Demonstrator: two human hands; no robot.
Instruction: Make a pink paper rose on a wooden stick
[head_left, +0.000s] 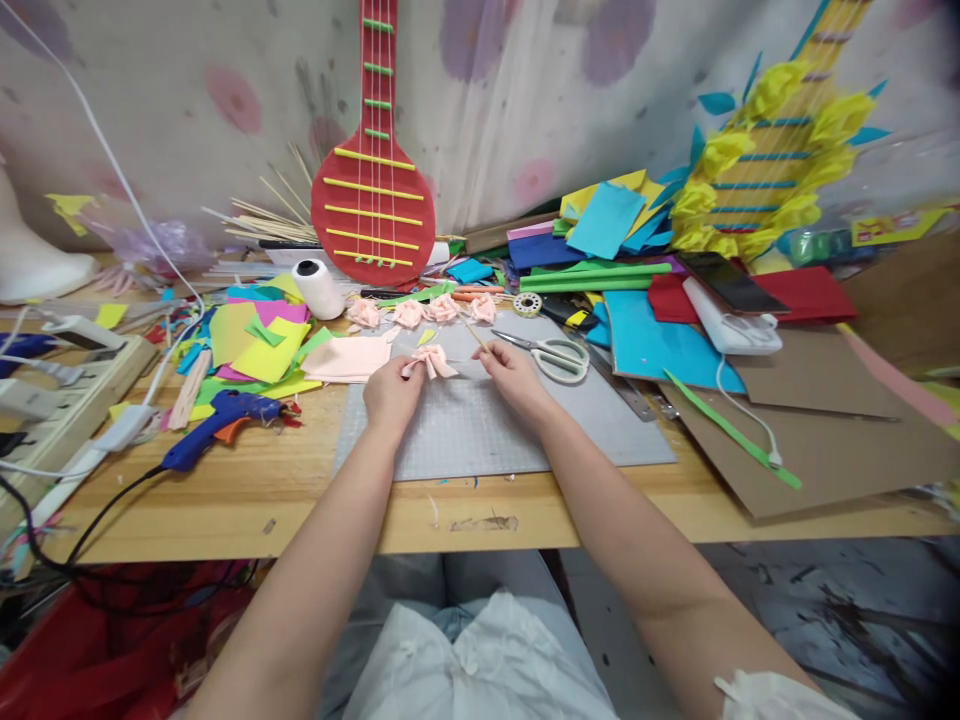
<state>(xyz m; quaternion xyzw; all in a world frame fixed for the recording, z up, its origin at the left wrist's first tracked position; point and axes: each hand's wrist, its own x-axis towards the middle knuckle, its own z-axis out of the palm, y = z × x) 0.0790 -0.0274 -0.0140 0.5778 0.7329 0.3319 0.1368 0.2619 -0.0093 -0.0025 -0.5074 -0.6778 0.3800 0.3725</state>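
A table (300, 490) bears a mat (465, 430), likely shielding the wood. Over it, the left hand (394, 396) pinches a pink flower (434, 362) by one end, seemingly sparing its petals; the right hand (517, 380) holds a stick (474, 333) between its fingertips, perhaps for fine control.

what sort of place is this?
Likely a handicraft workspace, though whether home or studio I can't tell: there's a blue glue gun, a grey cutting mat and a red model string instrument.
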